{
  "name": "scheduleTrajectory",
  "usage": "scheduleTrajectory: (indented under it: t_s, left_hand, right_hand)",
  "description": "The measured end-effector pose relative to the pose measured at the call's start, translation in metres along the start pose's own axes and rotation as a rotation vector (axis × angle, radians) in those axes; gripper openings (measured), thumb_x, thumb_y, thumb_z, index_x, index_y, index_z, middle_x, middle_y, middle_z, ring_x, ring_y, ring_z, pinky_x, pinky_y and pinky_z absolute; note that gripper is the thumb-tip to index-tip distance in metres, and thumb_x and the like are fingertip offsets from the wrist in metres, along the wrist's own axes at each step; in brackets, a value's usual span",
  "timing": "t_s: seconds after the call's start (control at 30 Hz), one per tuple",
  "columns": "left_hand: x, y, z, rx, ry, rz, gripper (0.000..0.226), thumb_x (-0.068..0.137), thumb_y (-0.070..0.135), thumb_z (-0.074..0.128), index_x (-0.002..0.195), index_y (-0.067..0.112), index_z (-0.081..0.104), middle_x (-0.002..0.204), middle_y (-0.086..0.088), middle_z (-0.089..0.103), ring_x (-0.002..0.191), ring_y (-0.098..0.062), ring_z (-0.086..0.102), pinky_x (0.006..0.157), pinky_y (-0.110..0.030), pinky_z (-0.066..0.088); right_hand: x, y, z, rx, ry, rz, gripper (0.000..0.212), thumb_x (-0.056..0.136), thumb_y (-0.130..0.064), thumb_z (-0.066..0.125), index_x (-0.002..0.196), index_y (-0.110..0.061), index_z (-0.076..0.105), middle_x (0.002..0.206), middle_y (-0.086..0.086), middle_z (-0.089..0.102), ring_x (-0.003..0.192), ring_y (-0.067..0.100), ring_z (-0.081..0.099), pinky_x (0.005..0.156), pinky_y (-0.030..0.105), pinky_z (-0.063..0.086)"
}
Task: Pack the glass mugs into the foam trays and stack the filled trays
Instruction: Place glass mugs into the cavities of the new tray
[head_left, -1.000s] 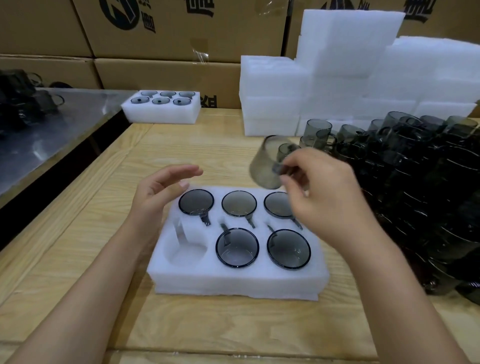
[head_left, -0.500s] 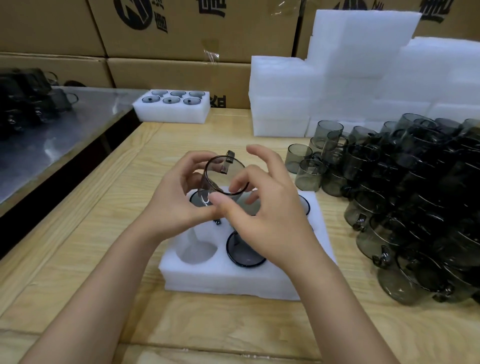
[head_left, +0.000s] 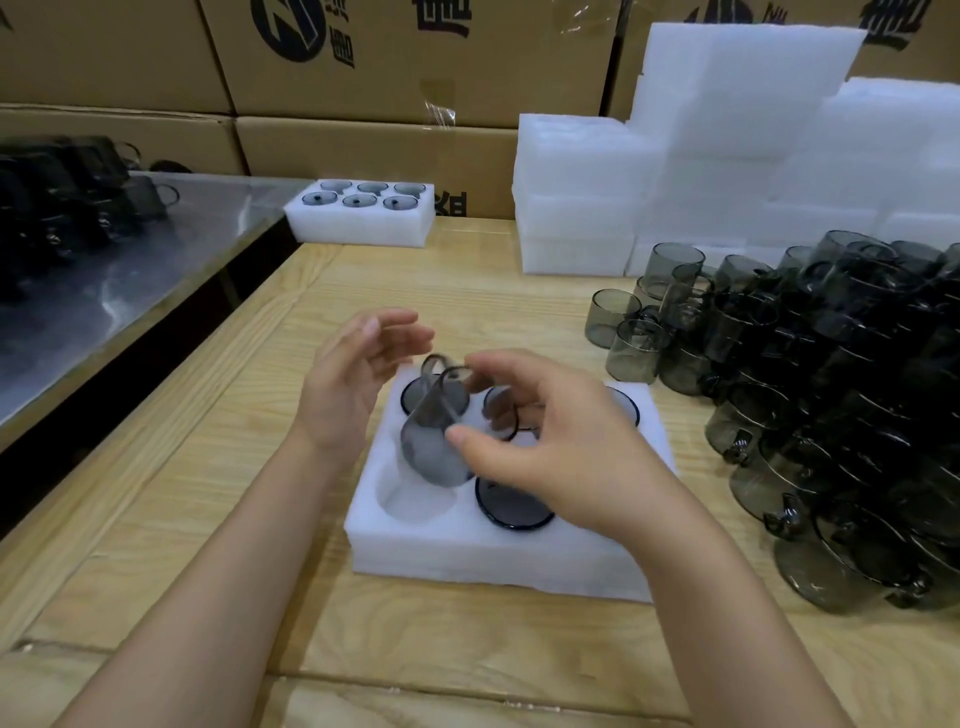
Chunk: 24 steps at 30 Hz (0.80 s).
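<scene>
The right hand (head_left: 561, 441) is pinching a smoky glass mug (head_left: 431, 431) near its rim, holding it tilted (and blurred) just above the foam tray (head_left: 467, 561) on the desk (head_left: 467, 291), over the empty front-left pocket (head_left: 415, 501). The left hand (head_left: 353, 384) is hovering beside the mug, fingers relaxed and spread. A loose pile of mugs (head_left: 831, 389) is lying to the tray's right.

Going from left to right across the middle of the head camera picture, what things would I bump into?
Steel table, left hand, held glass mug, right hand, pile of glass mugs.
</scene>
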<state>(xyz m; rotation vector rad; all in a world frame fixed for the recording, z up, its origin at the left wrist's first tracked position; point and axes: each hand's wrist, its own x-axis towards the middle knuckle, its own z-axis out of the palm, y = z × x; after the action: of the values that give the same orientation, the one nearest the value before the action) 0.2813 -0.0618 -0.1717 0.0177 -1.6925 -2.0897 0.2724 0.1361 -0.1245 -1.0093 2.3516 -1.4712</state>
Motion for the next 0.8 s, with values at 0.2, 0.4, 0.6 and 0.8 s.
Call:
scheduleTrajectory:
  t_s: [0.2,0.4,0.6,0.8]
  left_hand:
    - [0.002,-0.017,0.006,0.047,0.031,-0.090,0.033,0.082,0.023,0.048,0.103,-0.002,0.058,0.097,-0.020,0.062,0.080,-0.016,0.067,0.072,-0.026,0.055]
    - [0.007,-0.024,-0.001,0.111,0.013,-0.111,0.031,0.081,0.028,0.052,0.098,0.005,0.064,0.094,-0.008,0.069,0.078,-0.017,0.067,0.068,-0.026,0.054]
    - [0.009,-0.025,-0.002,0.202,-0.004,-0.109,0.020,0.093,0.007,0.046,0.091,0.005,0.065,0.081,0.012,0.072,0.072,-0.002,0.067,0.061,-0.015,0.050]
    - [0.007,-0.025,0.000,0.147,-0.029,-0.128,0.020,0.093,0.004,0.044,0.091,0.002,0.063,0.076,0.010,0.070,0.065,-0.004,0.065,0.057,-0.015,0.049]
  right_hand:
    - [-0.002,-0.010,0.009,-0.102,-0.129,-0.057,0.041,0.072,-0.042,0.065,0.110,-0.028,0.061,0.100,-0.011,0.064,0.089,0.004,0.058,0.080,0.023,0.051]
    - [0.000,-0.020,0.022,-0.267,-0.147,-0.123,0.022,0.080,-0.040,0.062,0.085,-0.020,0.056,0.064,-0.006,0.044,0.060,0.011,0.044,0.054,0.025,0.036]
    - [0.007,-0.028,0.022,-0.428,-0.222,-0.114,0.026,0.084,-0.042,0.061,0.091,-0.017,0.056,0.060,-0.007,0.041,0.060,0.007,0.041,0.051,0.025,0.029]
    - [0.011,-0.034,0.021,-0.586,-0.356,-0.121,0.035,0.085,-0.043,0.062,0.104,-0.015,0.053,0.083,-0.006,0.050,0.072,0.004,0.040,0.055,0.016,0.031]
